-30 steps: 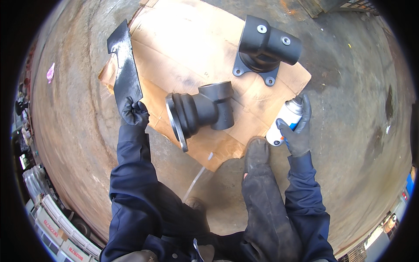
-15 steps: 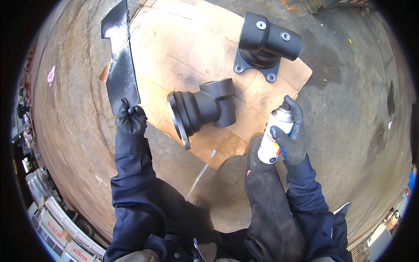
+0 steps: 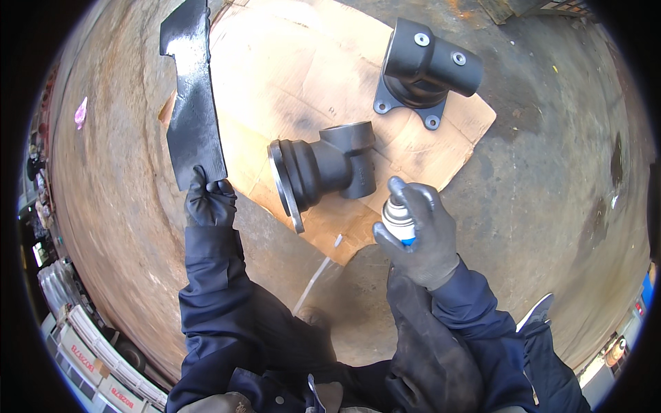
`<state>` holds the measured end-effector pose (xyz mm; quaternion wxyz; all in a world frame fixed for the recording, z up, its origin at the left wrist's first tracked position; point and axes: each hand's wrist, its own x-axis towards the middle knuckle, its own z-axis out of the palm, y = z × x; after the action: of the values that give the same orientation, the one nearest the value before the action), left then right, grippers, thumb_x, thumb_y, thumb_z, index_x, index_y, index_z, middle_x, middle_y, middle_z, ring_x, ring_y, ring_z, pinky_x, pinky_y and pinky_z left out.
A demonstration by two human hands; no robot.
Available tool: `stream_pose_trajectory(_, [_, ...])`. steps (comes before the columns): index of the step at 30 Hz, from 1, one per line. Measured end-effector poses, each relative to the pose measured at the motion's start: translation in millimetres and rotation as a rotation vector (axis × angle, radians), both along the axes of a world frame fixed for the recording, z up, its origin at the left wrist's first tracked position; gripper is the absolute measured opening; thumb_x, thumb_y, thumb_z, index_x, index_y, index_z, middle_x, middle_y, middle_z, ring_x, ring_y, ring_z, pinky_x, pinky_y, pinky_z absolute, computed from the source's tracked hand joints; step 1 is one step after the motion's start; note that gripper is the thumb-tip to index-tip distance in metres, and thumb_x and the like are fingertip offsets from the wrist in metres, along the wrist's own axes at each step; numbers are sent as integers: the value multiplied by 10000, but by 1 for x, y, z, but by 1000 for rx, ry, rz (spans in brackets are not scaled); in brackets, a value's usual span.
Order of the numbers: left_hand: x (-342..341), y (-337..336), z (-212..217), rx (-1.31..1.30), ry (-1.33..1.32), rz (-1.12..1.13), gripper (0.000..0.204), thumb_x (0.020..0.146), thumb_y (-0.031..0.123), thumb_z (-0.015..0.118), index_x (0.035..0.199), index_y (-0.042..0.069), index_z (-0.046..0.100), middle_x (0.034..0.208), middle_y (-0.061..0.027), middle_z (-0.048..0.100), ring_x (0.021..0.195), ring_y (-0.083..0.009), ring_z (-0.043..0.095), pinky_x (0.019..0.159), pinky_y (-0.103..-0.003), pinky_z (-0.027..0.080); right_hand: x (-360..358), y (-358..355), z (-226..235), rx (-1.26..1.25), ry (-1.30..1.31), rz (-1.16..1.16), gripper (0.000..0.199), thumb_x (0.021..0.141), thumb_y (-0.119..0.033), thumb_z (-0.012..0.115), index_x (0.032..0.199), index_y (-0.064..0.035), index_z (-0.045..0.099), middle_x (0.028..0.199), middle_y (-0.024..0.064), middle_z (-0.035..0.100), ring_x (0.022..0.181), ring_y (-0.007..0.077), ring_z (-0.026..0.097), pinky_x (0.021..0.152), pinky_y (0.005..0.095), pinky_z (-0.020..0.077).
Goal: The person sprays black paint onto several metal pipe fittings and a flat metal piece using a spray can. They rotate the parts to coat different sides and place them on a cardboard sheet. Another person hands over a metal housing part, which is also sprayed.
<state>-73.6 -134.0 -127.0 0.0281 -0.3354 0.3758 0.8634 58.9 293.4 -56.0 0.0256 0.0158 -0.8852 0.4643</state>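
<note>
In my gloved left hand (image 3: 211, 201) I grip the near end of a flat, glossy black sheet (image 3: 193, 113) with a notched left edge; its far end passes out at the top. My gloved right hand (image 3: 428, 241) is wrapped round a spray can (image 3: 398, 219), index finger over its top; most of the can's body is hidden by the hand. Between my hands and a little beyond lies a black pipe fitting (image 3: 323, 165) on its side, its round flange toward the left. Farther right, a second black pipe fitting (image 3: 428, 62) with a holed base plate rests on the cardboard.
A worn sheet of cardboard (image 3: 275, 76) lies under both fittings on the stained concrete floor (image 3: 551, 206). A thin pale strip (image 3: 317, 275) runs from its near corner toward my feet. A pink scrap (image 3: 81, 113) lies far left. Stacked boxes (image 3: 79, 358) stand at the lower left.
My right hand has moved left and turned, tipping the spray can so its top now shows. My left hand and the black sheet have shifted slightly nearer.
</note>
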Motion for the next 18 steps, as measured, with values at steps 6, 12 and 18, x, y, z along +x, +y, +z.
stream_pose_trajectory(6, [0,2,-1,-23,29,-11,145,1079,217,741,1085,81,691,876,-16,664,732,-122,634,774,-366,676,-7,-20,-5,123,50,-26,747,846,-257,892,1540,-249,617,1281,100,624,1039,315,708,783,464,633])
stream_pose_trajectory(12, [1,4,1,-41,9,-27,157,1071,223,752,1119,84,694,902,-9,674,748,-112,632,768,-356,669,-5,-26,-7,136,51,47,739,864,-284,876,1550,-240,604,1277,129,622,1038,337,712,785,471,632])
stream_pose_trajectory(18, [-2,3,-3,-108,-11,-18,203,1060,239,769,1170,90,685,971,-4,689,766,-108,634,762,-341,658,-9,-3,-16,119,-20,-169,810,892,-135,876,1607,-79,500,1287,186,621,1091,355,723,890,454,618])
